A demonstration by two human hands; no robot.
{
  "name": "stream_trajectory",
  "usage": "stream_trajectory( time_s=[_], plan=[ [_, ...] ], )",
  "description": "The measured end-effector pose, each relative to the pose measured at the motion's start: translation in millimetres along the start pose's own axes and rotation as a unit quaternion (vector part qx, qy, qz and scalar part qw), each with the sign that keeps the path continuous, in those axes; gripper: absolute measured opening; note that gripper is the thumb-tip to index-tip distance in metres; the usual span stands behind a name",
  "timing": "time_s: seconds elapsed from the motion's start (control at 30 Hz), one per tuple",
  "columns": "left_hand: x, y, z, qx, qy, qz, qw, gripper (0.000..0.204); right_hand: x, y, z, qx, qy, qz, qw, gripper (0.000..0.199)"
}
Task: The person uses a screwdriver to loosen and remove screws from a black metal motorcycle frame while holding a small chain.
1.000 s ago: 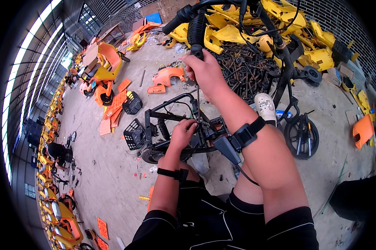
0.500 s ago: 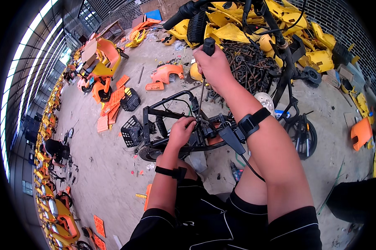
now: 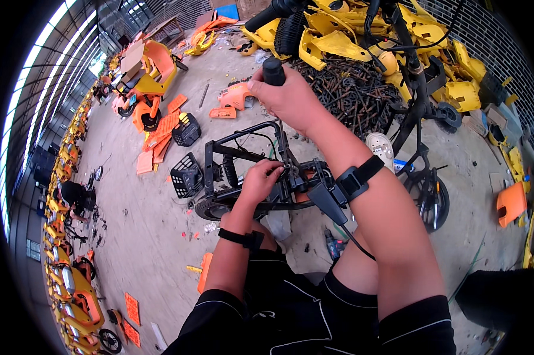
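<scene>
My right hand (image 3: 287,97) is raised and wrapped round the black handle of a long screwdriver (image 3: 273,71). The shaft is mostly hidden behind the hand; a short piece shows below it, pointing down at the frame. Below, my left hand (image 3: 260,180) rests at the middle of a stripped black scooter frame (image 3: 208,164), thumb and fingers pinched together. What lies between those fingertips is too small to make out. Cables and a black shock absorber (image 3: 229,170) sit in the frame beside my left hand.
A black basket (image 3: 186,176) lies left of the frame. A power drill (image 3: 333,244) is on the floor near my legs. Beyond are a heap of dark metal parts (image 3: 353,89) and yellow panels (image 3: 341,42). Rows of scooters (image 3: 81,296) line the left, where a person (image 3: 76,195) crouches.
My right hand has shifted left and slightly down with the screwdriver, whose handle now tilts more toward me. My left hand stays at the same spot on the frame.
</scene>
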State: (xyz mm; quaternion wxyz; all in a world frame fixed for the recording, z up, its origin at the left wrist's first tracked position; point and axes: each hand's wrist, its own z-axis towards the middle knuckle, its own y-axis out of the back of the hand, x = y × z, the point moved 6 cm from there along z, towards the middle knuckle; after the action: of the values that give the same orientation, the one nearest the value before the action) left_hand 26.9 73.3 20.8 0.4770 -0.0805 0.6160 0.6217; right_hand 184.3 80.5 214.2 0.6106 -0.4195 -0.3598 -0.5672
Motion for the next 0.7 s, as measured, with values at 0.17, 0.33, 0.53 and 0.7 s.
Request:
stream_trajectory(
  time_s=[0.17,0.33,0.53,0.7],
  plan=[
    [5.8,5.4,-8.9,-0.002,0.006,-0.008,1.000,0.017,15.7,-40.5,-11.8,0.043,0.002,-0.056,0.998,0.021],
    [-7.3,8.1,-4.3,-0.018,-0.021,0.011,1.000,0.018,1.4,-20.6,-2.3,-0.039,-0.026,0.018,0.999,0.017],
    [-4.5,17.5,-10.5,-0.020,-0.021,0.019,0.999,0.019,0.4,-6.4,-1.7,-0.147,-0.023,0.060,0.987,0.017],
    [-7.3,11.8,-7.6,-0.005,-0.015,0.019,1.000,0.019,-4.3,-2.1,-12.3,-0.192,-0.005,0.013,0.981,0.013]
  ],
)
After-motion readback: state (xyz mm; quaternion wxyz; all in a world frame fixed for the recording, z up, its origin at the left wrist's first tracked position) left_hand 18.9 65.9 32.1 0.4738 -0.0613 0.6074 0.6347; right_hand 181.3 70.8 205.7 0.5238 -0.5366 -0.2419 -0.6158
